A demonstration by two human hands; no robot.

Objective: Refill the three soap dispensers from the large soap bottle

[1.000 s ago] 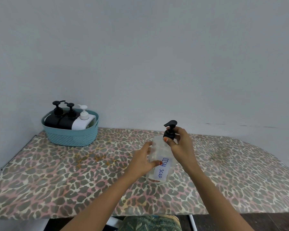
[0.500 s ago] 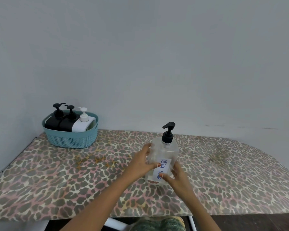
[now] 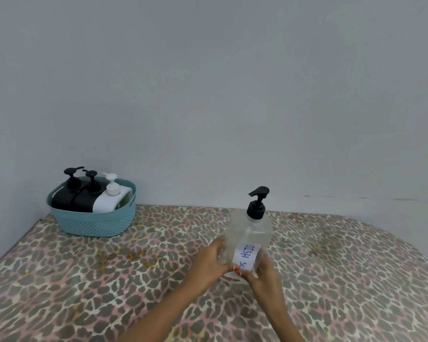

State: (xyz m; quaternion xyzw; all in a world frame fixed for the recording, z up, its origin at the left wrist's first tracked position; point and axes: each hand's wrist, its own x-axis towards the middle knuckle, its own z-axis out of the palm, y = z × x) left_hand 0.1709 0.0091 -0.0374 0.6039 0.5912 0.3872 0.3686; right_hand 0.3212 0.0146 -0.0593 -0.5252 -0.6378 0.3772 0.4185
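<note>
The large clear soap bottle [image 3: 250, 233] stands upright on the leopard-print table [image 3: 109, 280], with a black pump on top and a white label reading "DISH SOAP". My left hand [image 3: 211, 259] grips its lower left side. My right hand [image 3: 263, 270] holds its lower right side, fingers over the label's bottom edge. At the far left, three dispensers sit in a teal basket [image 3: 94, 222]: two black ones [image 3: 64, 197] [image 3: 85, 199] and a white one [image 3: 110, 199], all with pumps on.
A grey wall runs behind the table and along its left edge. The table's rounded end curves away at the right. Bare patterned surface lies between the basket and the bottle, and to the bottle's right.
My right hand left the pump top and came down to the bottle's lower right side. The left hand kept its grip on the bottle.
</note>
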